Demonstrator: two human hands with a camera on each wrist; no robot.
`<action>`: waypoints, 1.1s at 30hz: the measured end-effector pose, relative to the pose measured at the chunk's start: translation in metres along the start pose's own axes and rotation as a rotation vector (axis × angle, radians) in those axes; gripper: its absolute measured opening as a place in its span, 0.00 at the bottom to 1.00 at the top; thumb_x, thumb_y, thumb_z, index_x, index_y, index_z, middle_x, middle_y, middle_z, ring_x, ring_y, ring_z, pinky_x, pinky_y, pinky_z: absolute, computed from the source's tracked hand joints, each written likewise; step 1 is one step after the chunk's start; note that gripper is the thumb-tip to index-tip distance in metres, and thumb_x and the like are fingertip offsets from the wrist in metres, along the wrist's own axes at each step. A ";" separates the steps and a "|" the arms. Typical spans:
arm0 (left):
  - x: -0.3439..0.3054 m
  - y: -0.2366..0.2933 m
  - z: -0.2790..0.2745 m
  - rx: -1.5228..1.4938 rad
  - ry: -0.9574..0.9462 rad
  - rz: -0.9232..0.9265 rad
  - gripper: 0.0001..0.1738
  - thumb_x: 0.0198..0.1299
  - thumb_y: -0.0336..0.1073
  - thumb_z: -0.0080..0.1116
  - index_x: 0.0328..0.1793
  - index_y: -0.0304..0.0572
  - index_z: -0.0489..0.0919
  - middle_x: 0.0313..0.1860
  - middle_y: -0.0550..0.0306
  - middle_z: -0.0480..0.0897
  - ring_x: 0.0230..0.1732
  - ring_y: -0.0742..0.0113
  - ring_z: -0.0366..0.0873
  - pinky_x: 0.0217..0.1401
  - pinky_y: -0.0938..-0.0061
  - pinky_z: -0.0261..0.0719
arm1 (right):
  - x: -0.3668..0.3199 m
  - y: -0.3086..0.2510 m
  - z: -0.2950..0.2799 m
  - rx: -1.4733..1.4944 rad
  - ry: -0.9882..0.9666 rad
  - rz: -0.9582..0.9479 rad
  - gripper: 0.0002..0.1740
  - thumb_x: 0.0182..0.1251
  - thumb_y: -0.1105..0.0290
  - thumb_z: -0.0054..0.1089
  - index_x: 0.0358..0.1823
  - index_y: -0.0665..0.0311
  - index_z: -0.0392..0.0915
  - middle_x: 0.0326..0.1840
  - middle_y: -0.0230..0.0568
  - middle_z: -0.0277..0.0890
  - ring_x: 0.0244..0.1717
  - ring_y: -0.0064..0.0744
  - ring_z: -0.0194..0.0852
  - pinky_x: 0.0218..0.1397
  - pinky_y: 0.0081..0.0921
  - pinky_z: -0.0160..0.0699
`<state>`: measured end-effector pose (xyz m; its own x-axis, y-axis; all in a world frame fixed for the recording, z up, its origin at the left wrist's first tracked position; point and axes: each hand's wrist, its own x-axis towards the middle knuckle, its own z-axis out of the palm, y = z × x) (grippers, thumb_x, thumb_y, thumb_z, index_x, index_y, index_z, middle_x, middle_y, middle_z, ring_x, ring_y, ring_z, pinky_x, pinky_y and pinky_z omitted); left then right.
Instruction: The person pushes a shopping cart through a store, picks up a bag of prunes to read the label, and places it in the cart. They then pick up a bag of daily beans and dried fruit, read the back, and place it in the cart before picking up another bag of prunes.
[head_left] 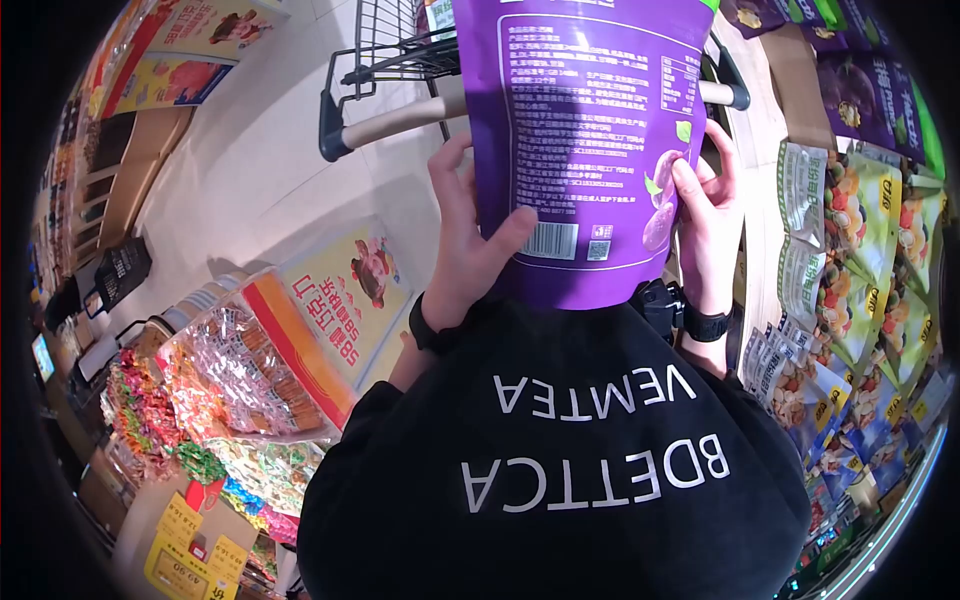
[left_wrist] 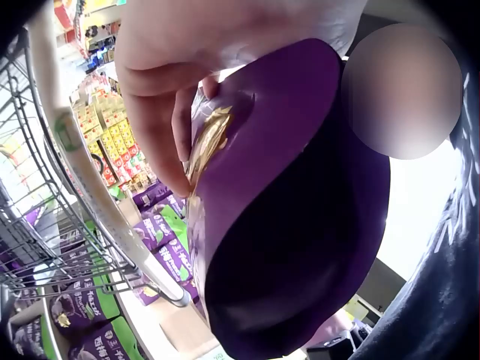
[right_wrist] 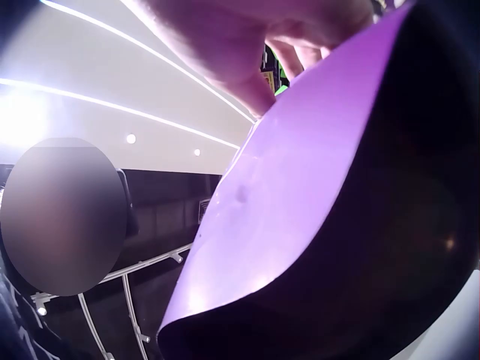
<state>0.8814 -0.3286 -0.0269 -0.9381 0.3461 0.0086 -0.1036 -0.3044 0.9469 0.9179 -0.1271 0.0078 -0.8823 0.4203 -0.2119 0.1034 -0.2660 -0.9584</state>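
A large purple pouch [head_left: 600,150] is held up before the chest, its printed back with small text and a barcode facing the head camera. The left hand [head_left: 468,225] grips its left edge, thumb on the front near the barcode, fingers behind. On the right edge the right hand [head_left: 712,215] pinches it, thumb on the front by the plum picture. In the left wrist view the left hand [left_wrist: 161,90] curls over the pouch [left_wrist: 277,127], whose bottom shows dark. The right wrist view has the right hand [right_wrist: 225,45] at the upper edge of the pouch [right_wrist: 285,187].
A shopping cart [head_left: 400,115] stands beyond the pouch. To the right, shelves hold snack bags [head_left: 860,250] and more purple pouches [head_left: 870,100]. On the left are wrapped sweets [head_left: 235,370] and a promotional sign [head_left: 350,290] beside the pale floor [head_left: 270,160].
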 end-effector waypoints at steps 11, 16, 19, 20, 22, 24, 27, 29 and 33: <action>0.021 0.015 -0.046 -0.039 0.060 0.074 0.46 0.48 0.34 0.60 0.65 0.39 0.40 0.53 0.45 0.65 0.52 0.64 0.67 0.57 0.69 0.64 | 0.035 0.001 0.059 -0.051 -0.089 -0.015 0.28 0.57 0.80 0.56 0.59 0.64 0.57 0.40 0.45 0.77 0.40 0.24 0.75 0.43 0.18 0.73; 0.045 0.014 -0.050 0.047 0.176 0.034 0.44 0.49 0.31 0.59 0.65 0.39 0.41 0.51 0.48 0.68 0.49 0.67 0.70 0.53 0.72 0.68 | 0.069 0.000 0.072 -0.071 -0.168 -0.008 0.28 0.57 0.79 0.56 0.58 0.64 0.58 0.38 0.43 0.77 0.39 0.24 0.75 0.41 0.17 0.74; 0.063 0.018 -0.046 0.038 0.275 -0.042 0.42 0.52 0.30 0.57 0.65 0.38 0.41 0.49 0.50 0.69 0.46 0.71 0.71 0.50 0.76 0.69 | 0.093 -0.008 0.077 -0.099 -0.177 0.001 0.27 0.57 0.78 0.56 0.58 0.64 0.58 0.39 0.43 0.77 0.38 0.23 0.75 0.41 0.17 0.73; 0.071 0.022 -0.043 0.047 0.281 -0.041 0.42 0.52 0.30 0.57 0.65 0.38 0.41 0.49 0.50 0.69 0.46 0.71 0.71 0.50 0.76 0.69 | 0.103 -0.012 0.077 -0.128 -0.205 0.013 0.27 0.58 0.77 0.56 0.58 0.64 0.58 0.40 0.43 0.76 0.38 0.23 0.75 0.41 0.16 0.73; 0.088 0.028 -0.035 -0.089 0.327 -0.092 0.39 0.54 0.30 0.55 0.65 0.38 0.43 0.47 0.51 0.70 0.44 0.73 0.72 0.48 0.79 0.71 | 0.122 -0.023 0.078 -0.160 -0.252 0.044 0.27 0.59 0.76 0.55 0.60 0.63 0.58 0.42 0.43 0.76 0.41 0.22 0.74 0.43 0.17 0.72; 0.106 0.029 -0.032 -0.113 0.349 -0.087 0.37 0.55 0.30 0.54 0.65 0.37 0.44 0.47 0.52 0.70 0.45 0.73 0.72 0.48 0.79 0.71 | 0.141 -0.030 0.070 -0.142 -0.317 0.057 0.27 0.60 0.76 0.54 0.61 0.63 0.57 0.43 0.43 0.76 0.42 0.23 0.73 0.45 0.18 0.71; 0.133 0.035 -0.024 -0.144 0.382 -0.064 0.34 0.57 0.31 0.53 0.64 0.37 0.48 0.48 0.52 0.70 0.44 0.72 0.72 0.47 0.80 0.72 | 0.166 -0.039 0.060 -0.084 -0.409 0.066 0.30 0.61 0.76 0.51 0.64 0.62 0.53 0.50 0.47 0.72 0.47 0.25 0.71 0.50 0.20 0.69; 0.150 0.035 -0.021 -0.278 0.403 -0.120 0.32 0.57 0.32 0.52 0.64 0.36 0.50 0.49 0.54 0.70 0.45 0.73 0.72 0.47 0.80 0.72 | 0.178 -0.045 0.052 0.081 -0.527 0.033 0.32 0.60 0.73 0.52 0.65 0.62 0.51 0.58 0.51 0.64 0.55 0.28 0.65 0.54 0.21 0.66; 0.174 0.047 -0.006 -0.449 0.464 -0.325 0.25 0.58 0.31 0.48 0.62 0.35 0.59 0.53 0.53 0.69 0.52 0.69 0.69 0.53 0.77 0.69 | 0.198 -0.060 0.040 -0.123 -0.680 -0.181 0.34 0.55 0.64 0.56 0.63 0.65 0.57 0.63 0.45 0.57 0.64 0.32 0.54 0.64 0.27 0.54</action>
<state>0.7115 -0.2883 0.0168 -0.8700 0.0991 -0.4829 -0.4335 -0.6201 0.6538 0.7186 -0.0624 0.0308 -0.9772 -0.1964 0.0802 -0.0559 -0.1263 -0.9904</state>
